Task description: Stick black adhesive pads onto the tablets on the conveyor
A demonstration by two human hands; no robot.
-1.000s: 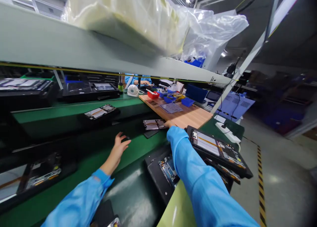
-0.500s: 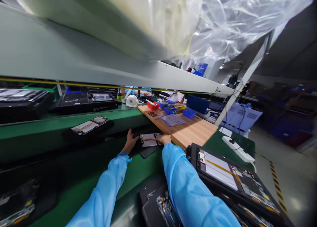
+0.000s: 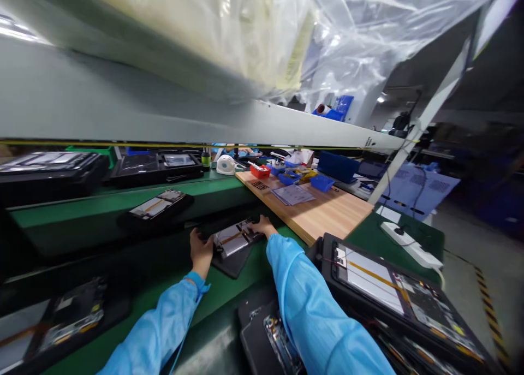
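We looked along a green assembly bench [image 3: 123, 203] running away to the left, with a black tablet fixture [image 3: 233, 260] on it just ahead of us and a second fixture [image 3: 158, 206] farther left. A large loaded fixture [image 3: 393, 304] lay near on the right, beside a white power strip [image 3: 409, 248]. Past these, a wooden board [image 3: 331, 214] carried a red tray [image 3: 260, 171], blue bins [image 3: 322, 183] and printed sheets [image 3: 293, 195].

Sleeves [image 3: 315, 315] light blue. Conveyor belt [image 3: 123, 216] green. Near panel [image 3: 231, 239] white, orange stripe. Work board [image 3: 327, 211] tan wood grain. Far tray [image 3: 260, 171] red, bins [image 3: 322, 183] blue. Right floor tape [image 3: 489, 315] yellow-black diagonal stripes.
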